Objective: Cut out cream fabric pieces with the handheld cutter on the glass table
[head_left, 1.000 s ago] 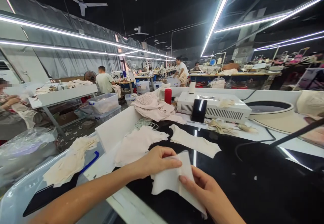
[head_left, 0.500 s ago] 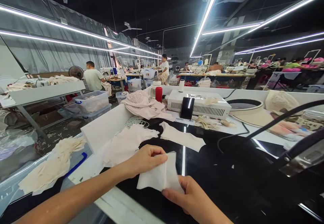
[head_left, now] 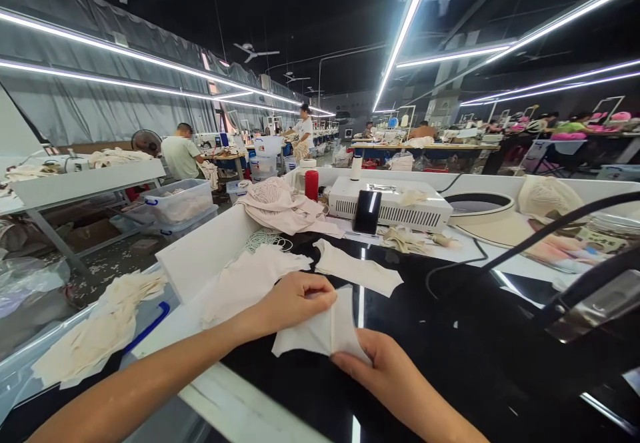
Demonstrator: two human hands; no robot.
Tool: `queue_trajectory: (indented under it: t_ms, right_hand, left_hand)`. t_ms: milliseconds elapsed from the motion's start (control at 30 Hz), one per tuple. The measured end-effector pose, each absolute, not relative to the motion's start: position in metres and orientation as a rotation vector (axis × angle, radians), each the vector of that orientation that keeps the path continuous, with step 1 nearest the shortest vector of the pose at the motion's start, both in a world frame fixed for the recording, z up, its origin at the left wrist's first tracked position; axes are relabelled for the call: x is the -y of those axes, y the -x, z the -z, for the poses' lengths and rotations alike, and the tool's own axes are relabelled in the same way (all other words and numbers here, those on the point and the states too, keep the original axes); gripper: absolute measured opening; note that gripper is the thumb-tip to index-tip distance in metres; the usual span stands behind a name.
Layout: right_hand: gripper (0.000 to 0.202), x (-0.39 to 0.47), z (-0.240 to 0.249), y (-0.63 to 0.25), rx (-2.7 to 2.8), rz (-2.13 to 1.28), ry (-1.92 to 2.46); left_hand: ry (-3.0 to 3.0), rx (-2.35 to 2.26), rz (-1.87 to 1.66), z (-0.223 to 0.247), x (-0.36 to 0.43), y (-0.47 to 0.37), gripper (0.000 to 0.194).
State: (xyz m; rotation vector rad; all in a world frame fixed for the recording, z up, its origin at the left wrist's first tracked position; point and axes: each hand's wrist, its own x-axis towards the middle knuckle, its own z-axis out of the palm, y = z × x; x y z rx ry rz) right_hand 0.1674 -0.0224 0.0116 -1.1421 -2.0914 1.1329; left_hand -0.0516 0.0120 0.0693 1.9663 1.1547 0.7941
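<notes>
A small white fabric piece point(head_left: 313, 333) with a lengthwise seam or fold is held up over the glossy black tabletop point(head_left: 405, 339). My left hand point(head_left: 299, 303) pinches its upper edge, fingers closed. At the lower right edge, my right hand point(head_left: 377, 359) grips the same piece between thumb and fingers. Just beyond my hands lies another cream fabric piece point(head_left: 357, 267), flat on the black surface. To the left of it rests a heap of white cut pieces point(head_left: 250, 279), partly covered by my left hand.
A white control box point(head_left: 395, 206) stands at the back, with a phone point(head_left: 367, 212) leaning on it and a red thread cone point(head_left: 311, 185) to its left. A black cable arm point(head_left: 555, 233) crosses the right side. At left, a plastic bin point(head_left: 173, 299) holds fabric pieces point(head_left: 105, 329).
My left hand has shifted up and slightly right along the fabric's top edge. My right hand has moved up and right, and the fabric has turned slightly. The view has shifted a little.
</notes>
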Motion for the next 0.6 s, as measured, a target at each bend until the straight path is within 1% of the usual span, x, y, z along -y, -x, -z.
queue_trajectory:
  t_ms: [67, 133, 167, 233, 300, 433, 600]
  right_hand:
    - [0.034, 0.011, -0.01, -0.179, 2.097, -0.942, 1.201]
    - [0.028, 0.001, -0.008, -0.193, 2.106, -0.73, 1.269]
    - [0.028, -0.003, -0.006, -0.199, 2.11, -0.627, 1.307]
    - [0.039, -0.01, 0.0, -0.211, 2.125, -0.433, 1.384]
    - [0.05, -0.015, 0.008, -0.219, 2.153, -0.261, 1.45]
    - [0.062, -0.022, 0.017, -0.231, 2.216, 0.018, 1.521]
    - [0.074, -0.018, 0.014, -0.238, 2.247, 0.195, 1.492]
  left_hand:
    - [-2.061, -1.138, -0.855, -0.074, -0.009, 0.049, 0.023]
    - [-2.248, -1.066, -0.865, -0.071, -0.002, 0.047, 0.025]
    - [-2.388, -0.992, -0.849, -0.065, 0.001, 0.046, 0.027]
    - [-2.692, -0.795, -0.795, -0.048, 0.007, 0.043, 0.031]
    - [-2.872, -0.663, -0.733, -0.028, 0.012, 0.038, 0.033]
    - [-2.908, -0.662, -0.622, -0.002, 0.015, 0.029, 0.03]
    - [-2.937, -0.647, -0.563, 0.0, 0.014, 0.026, 0.03]
